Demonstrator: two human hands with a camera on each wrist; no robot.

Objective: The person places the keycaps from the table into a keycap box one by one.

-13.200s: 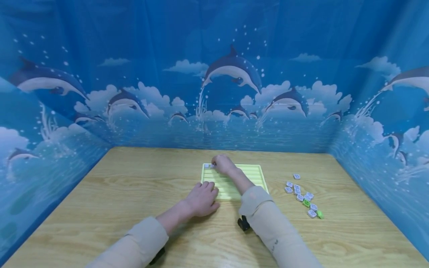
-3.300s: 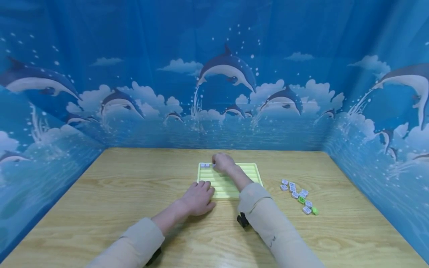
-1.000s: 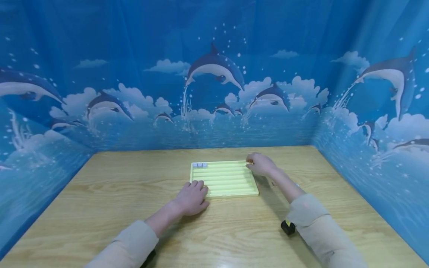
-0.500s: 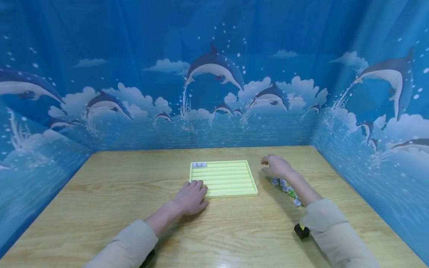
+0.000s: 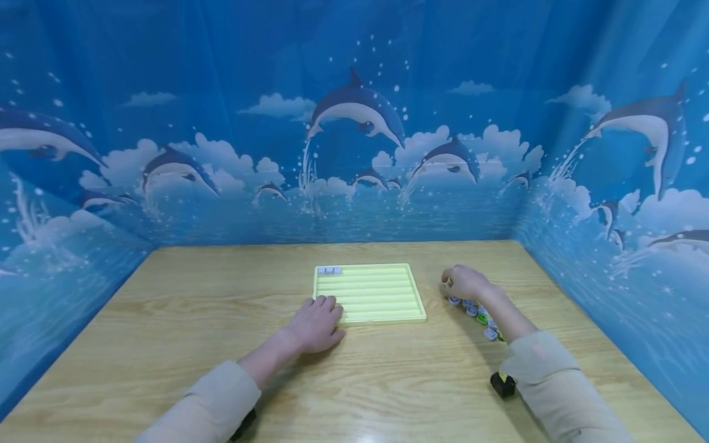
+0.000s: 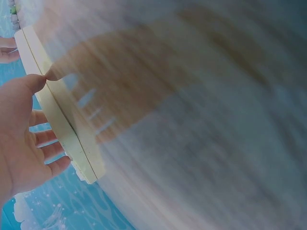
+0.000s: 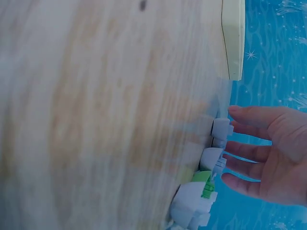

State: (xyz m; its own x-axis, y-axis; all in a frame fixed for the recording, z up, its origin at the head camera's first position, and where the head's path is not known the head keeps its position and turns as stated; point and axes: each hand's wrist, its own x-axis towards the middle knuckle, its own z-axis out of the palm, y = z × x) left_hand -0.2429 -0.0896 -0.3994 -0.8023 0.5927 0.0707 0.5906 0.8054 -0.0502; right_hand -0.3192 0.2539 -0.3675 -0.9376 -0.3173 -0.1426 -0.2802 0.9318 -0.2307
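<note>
My left hand (image 5: 316, 325) rests at the near left corner of a pale yellow-green ridged tray (image 5: 376, 319). In the left wrist view its thumb (image 6: 34, 82) touches the tray's near side and its fingers spread over the top. Three small white blocks (image 5: 329, 271) sit side by side in the tray's far left corner. Right of the tray, my right hand (image 5: 468, 284) hovers at the far end of a cluster of white blocks (image 5: 471, 311) with a green block (image 5: 482, 319) among them. Its loosely bent fingers (image 7: 247, 170) are close over them in the right wrist view.
A wooden table (image 5: 221, 295) carries everything. Blue curtains (image 5: 255, 74) printed with dolphins enclose its back and sides. The right forearm and sleeve (image 5: 554, 375) pass over the right side of the table and hide part of the cluster.
My right hand set a third white block in the tray's far row, then moved right, off the tray, and came down by the cluster. The left hand stays on the tray corner.
</note>
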